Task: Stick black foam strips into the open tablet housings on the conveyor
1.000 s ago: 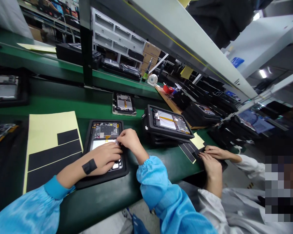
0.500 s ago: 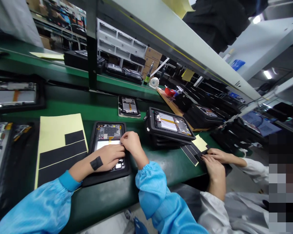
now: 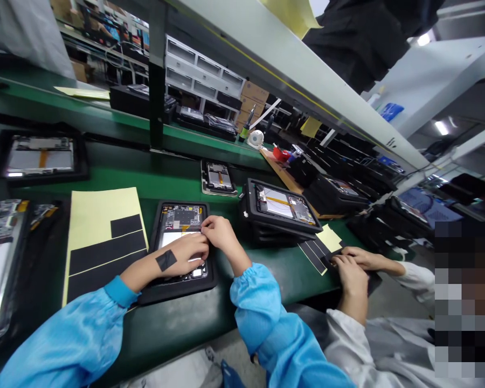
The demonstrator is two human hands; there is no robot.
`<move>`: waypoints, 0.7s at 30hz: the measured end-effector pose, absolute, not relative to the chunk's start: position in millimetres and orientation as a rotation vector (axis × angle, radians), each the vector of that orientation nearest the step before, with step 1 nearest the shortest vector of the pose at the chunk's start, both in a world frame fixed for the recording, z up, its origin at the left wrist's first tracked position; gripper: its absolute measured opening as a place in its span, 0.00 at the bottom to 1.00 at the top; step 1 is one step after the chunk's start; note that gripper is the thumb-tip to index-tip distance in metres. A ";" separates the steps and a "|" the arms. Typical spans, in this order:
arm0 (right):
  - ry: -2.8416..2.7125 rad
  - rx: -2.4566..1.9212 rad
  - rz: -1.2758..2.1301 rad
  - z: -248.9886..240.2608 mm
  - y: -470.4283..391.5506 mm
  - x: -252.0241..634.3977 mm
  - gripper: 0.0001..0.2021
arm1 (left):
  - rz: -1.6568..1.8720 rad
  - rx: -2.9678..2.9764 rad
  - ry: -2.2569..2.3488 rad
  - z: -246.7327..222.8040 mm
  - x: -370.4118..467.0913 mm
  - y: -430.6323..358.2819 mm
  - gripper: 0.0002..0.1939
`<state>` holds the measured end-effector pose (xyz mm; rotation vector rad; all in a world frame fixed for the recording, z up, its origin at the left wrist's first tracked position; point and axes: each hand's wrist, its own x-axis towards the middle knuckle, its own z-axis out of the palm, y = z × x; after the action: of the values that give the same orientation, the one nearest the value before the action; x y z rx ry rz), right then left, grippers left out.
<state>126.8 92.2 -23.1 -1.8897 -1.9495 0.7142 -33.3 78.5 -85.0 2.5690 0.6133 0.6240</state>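
An opened tablet [image 3: 181,216], with its circuit board and white battery showing, lies in a black foam tray [image 3: 178,295] in front of me. My left hand [image 3: 185,253] rests over the battery area, its fingers bent and closed toward the tablet's right side. A black square of tape [image 3: 166,261] sticks to the back of that hand near the wrist. At the tablet's right edge, my right hand [image 3: 218,231] is closed in a pinch close to the left fingertips. Whatever the fingers hold is too small or hidden to make out.
A yellow sheet with black adhesive strips [image 3: 101,213] lies to the left. Stacked foam trays with a tablet [image 3: 283,203] stand to the right. Another opened tablet [image 3: 219,177] sits behind. A co-worker's hands [image 3: 352,269] work at the far right.
The view has shifted slightly, so the bench things sit a little farther right. Both my hands stay at the tablet's right edge, with only small finger movement.
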 end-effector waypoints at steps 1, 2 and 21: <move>-1.950 -1.888 0.712 -23.2 92.3 126.8 0.08 | 0.620 2.571 0.630 -85.4 -32.1 78.2 0.04; -1.951 -1.887 0.710 -23.3 92.1 126.8 0.08 | 0.617 2.575 0.647 -85.5 -31.2 77.5 0.04; -2.294 -1.245 0.588 2.3 50.2 125.0 0.08 | 0.696 2.706 0.761 -84.5 -24.4 62.8 0.07</move>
<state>125.0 50.2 2.3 -1.2453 -2.2936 0.5879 -24.4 62.8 -84.5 2.7064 0.7607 0.6960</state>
